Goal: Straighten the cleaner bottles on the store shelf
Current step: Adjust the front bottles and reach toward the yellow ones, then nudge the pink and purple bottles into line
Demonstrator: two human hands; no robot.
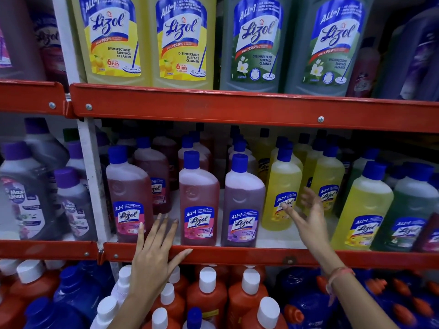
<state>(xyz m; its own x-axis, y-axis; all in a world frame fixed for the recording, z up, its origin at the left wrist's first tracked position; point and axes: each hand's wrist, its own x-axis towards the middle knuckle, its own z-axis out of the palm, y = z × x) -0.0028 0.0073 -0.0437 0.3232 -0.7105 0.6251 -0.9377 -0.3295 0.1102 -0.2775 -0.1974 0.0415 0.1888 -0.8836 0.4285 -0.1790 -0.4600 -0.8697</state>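
On the middle shelf stand small Lizol cleaner bottles with blue caps: a pink one (129, 198) at the left, a second pink one (198, 203), a purple one (243, 205) and a yellow one (281, 193) that leans slightly. My left hand (154, 252) lies flat against the red shelf rail (237, 256), fingers spread, fingertips between the two pink bottles, holding nothing. My right hand (308, 217) is raised with fingers apart, just right of the leaning yellow bottle and close to its label, gripping nothing.
More yellow bottles (363, 210) and a green one (408, 214) stand to the right. Large Lizol bottles (114, 39) fill the top shelf. Orange and blue bottles with white caps (206, 295) crowd the shelf below. Purple-capped bottles (26, 193) sit left of the white upright (91, 176).
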